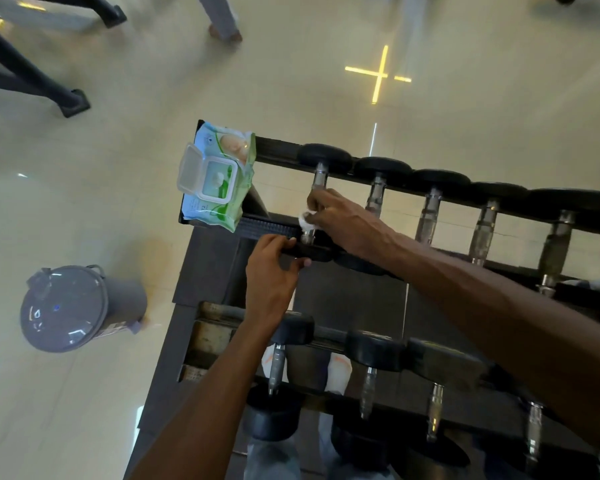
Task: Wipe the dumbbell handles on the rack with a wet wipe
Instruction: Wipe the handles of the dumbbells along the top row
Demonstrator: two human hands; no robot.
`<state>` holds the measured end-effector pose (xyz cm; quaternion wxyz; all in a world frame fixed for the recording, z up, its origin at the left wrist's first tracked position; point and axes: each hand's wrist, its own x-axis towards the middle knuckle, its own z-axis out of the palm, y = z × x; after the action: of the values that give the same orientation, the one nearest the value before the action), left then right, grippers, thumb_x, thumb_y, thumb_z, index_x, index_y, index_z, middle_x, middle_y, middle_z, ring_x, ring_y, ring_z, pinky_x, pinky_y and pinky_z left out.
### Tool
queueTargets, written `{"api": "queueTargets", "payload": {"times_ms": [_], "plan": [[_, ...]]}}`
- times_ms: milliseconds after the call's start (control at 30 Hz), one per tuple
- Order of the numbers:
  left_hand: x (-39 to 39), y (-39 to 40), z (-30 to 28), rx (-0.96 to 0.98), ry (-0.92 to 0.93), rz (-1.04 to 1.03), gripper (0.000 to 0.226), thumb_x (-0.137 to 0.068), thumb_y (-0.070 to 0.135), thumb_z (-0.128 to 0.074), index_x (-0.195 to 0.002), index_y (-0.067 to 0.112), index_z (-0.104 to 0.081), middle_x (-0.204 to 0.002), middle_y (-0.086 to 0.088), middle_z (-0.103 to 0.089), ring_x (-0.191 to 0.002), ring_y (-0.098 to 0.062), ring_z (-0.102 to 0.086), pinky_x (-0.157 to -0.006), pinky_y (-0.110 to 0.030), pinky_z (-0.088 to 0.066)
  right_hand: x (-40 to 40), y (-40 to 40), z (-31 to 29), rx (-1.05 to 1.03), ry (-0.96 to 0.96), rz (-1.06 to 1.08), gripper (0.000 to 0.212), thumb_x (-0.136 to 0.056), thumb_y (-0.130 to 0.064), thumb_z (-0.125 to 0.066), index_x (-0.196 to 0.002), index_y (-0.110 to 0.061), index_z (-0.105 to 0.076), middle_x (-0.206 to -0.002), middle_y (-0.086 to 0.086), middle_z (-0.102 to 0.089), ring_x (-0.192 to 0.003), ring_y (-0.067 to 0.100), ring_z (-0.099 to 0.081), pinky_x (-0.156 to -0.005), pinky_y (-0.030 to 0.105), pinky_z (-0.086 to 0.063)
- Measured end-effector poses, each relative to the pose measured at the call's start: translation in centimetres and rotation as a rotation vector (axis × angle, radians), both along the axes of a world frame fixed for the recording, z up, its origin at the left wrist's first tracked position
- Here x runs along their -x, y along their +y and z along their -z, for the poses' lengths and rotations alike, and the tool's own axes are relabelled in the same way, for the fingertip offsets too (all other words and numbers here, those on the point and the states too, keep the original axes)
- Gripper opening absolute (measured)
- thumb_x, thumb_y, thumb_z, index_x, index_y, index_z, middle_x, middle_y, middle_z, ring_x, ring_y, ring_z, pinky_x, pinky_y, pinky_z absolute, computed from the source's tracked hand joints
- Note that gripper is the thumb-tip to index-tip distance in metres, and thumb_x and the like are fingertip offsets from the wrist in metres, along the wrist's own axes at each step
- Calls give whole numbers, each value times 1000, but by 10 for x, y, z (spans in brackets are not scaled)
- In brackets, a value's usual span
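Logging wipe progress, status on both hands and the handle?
Right hand grips wipe on first top-row handle. Left hand steadies near end. Nothing blocking.

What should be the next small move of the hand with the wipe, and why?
Probably slide the wet wipe along the first dumbbell's handle: the right hand holds it there, and the left hand steadies the near head.

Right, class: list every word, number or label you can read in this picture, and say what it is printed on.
"12": seemingly, on the lower edge of the green and blue soft plastic wet wipe pack; blurred.
Other print on that pack: too blurred to read.
Sticker on the grey round plastic lidded bin: too small to read.
Black rubber-ended dumbbells: no readable numbers.
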<state>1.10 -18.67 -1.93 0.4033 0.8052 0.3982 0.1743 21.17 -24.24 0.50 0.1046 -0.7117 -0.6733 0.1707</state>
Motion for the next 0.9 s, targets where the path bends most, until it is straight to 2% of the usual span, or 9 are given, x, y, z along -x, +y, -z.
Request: {"api": "queueTargets", "payload": {"times_ms": [100,200,367,533,600,667,700,833,900], "plan": [[0,-1,0,-7,2,-2,30,-79,24,-87,-101,11,-72,-106,3,-63,-95,-7,-59,-84,-11,-45,11,-10,11,55,157,-60,32,-98,-1,-48,-119,-12,-70,-124,9,-53,-114,24,-43,-95,36,-39],[0,-3,0,-7,-1,-9,30,-79,24,-87,-101,11,-71,-106,3,-63,-95,-7,-59,-84,-13,-46,12,-11,17,-6,127,-51,20,-103,-18,-54,-113,-13,-71,-116,6,-54,-106,19,-48,-91,35,-46],[0,-4,-1,-13,10,-13,29,-79,24,-87,-101,11,-71,-107,3,-62,-96,-9,-59,-84,-12,-45,11,-11,4,-21,36,-234,30,-101,-30,-50,-121,-13,-65,-120,4,-52,-108,16,-48,-86,29,-50],[-1,-3,-2,-12,11,-22,29,-80,23,-87,-101,9,-72,-109,2,-62,-99,-10,-60,-88,-20,-49,-19,19,-4,-147,-99,192,32,-95,3,-47,-120,-2,-67,-117,9,-50,-103,20,-45,-83,33,-53],[-2,-2,-3,-7,18,-12,29,-80,23,-87,-101,9,-73,-108,2,-63,-98,-11,-61,-87,-23,-50,-5,15,0,-116,-108,32,24,-97,-9,-52,-116,-6,-66,-119,7,-48,-106,18,-43,-83,28,-52],[-1,-1,-3,-5,23,-1,29,-80,23,-86,-102,9,-73,-108,1,-64,-97,-12,-61,-85,-24,-50,17,2,1,0,-98,-198,27,-98,-25,-59,-119,-9,-65,-125,7,-47,-111,18,-42,-84,27,-52],[-1,0,-3,-4,25,4,29,-80,23,-86,-102,9,-74,-108,1,-64,-96,-12,-61,-85,-25,-51,21,-1,2,23,-108,-229,28,-97,-27,-62,-118,-9,-65,-125,7,-47,-111,19,-42,-83,29,-53],[-2,-1,-5,-1,24,-12,32,-79,23,-87,-103,8,-73,-110,0,-64,-98,-13,-61,-86,-26,-52,7,27,1,-135,-196,86,10,-96,-6,-59,-97,-2,-68,-111,8,-49,-100,19,-45,-69,33,-56],[-3,-2,-6,14,17,-14,32,-79,22,-88,-104,8,-73,-110,1,-63,-98,-13,-62,-86,-26,-53,4,45,3,-185,-222,222,10,-88,7,-58,-89,2,-67,-110,10,-51,-97,22,-47,-63,35,-56]]}}
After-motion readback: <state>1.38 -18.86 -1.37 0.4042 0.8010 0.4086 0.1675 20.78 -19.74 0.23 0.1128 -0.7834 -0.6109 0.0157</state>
